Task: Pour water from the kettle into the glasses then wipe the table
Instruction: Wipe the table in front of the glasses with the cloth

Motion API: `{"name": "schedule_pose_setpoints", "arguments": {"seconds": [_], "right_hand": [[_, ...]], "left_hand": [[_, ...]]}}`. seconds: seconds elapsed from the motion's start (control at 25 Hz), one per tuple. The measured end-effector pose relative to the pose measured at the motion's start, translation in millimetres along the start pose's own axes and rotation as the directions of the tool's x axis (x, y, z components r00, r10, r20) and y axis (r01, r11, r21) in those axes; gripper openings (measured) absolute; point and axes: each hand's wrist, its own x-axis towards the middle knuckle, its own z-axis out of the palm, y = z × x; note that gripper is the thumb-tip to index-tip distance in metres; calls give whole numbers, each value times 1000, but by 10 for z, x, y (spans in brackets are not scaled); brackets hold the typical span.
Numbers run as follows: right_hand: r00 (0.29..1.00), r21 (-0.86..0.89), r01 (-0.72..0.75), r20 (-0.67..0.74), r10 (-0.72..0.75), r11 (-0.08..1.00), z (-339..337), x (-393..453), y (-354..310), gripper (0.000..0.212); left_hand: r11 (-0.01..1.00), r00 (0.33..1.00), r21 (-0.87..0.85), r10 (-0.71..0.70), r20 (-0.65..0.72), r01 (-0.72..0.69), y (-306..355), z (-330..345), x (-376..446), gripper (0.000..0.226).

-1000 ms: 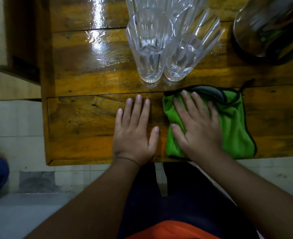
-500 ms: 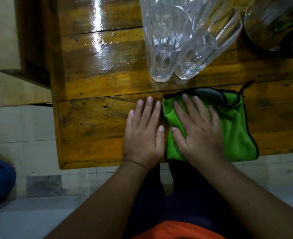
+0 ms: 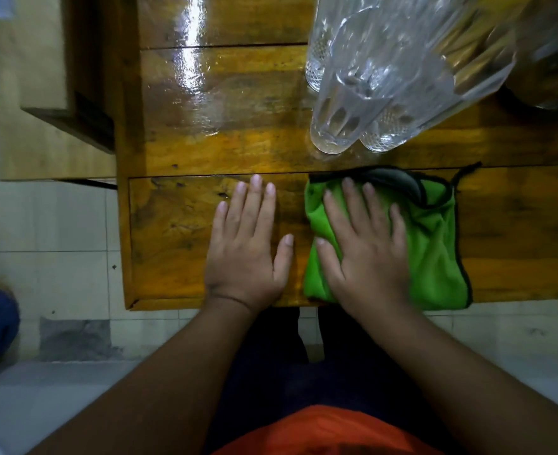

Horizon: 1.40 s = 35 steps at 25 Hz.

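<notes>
Pressing the green cloth (image 3: 432,257), the right hand (image 3: 366,254) lies flat; no writing shows.

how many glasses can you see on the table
3, clustered at the table's far right: front-left glass, front-right glass, and rear glass behind them. Overlap and blur may hide more.

Three glasses (image 3: 333,126), one cloth (image 3: 435,244), two hands (image 3: 245,254).

Glossy wooden table (image 3: 205,133): glasses (image 3: 363,103), green cloth (image 3: 435,251), both hands flat on it.
</notes>
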Motion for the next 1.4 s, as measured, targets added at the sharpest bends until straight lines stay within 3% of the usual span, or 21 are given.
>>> {"name": "schedule_pose_setpoints", "arguments": {"seconds": [0.12, 0.36, 0.52, 0.64, 0.84, 1.08, 1.28, 1.4], "right_hand": [[994, -43, 91, 67, -88, 995, 72, -332, 26, 65], [999, 10, -2, -32, 3, 1000, 48, 143, -252, 64], [998, -22, 58, 27, -57, 998, 131, -274, -252, 66], [998, -12, 54, 21, -53, 998, 84, 34, -341, 65], [998, -33, 51, 41, -50, 998, 145, -123, -499, 67], [999, -12, 48, 11, -48, 999, 72, 288, -666, 66], [995, -20, 85, 45, -84, 996, 165, -258, -556, 67], [999, -2, 38, 35, -38, 999, 158, -105, -575, 65]], "left_hand": [[1000, 1000, -9, 2, 3, -2, -16, 0, -1, 71], [1000, 1000, -15, 9, -9, -9, -29, 22, 0, 65], [999, 1000, -42, 16, -16, -17, -25, 7, 0, 62], [989, 998, -130, 67, -16, -68, -166, -84, -1, 60], [1000, 1000, 5, -18, 22, 18, -499, -141, -68, 69], [1000, 1000, 1, -5, 26, 5, -488, -127, -42, 65], [1000, 1000, -14, -7, 9, 8, -483, -111, -59, 65], [1000, 1000, -11, -3, 0, 3, -488, -102, -59, 65]]}}
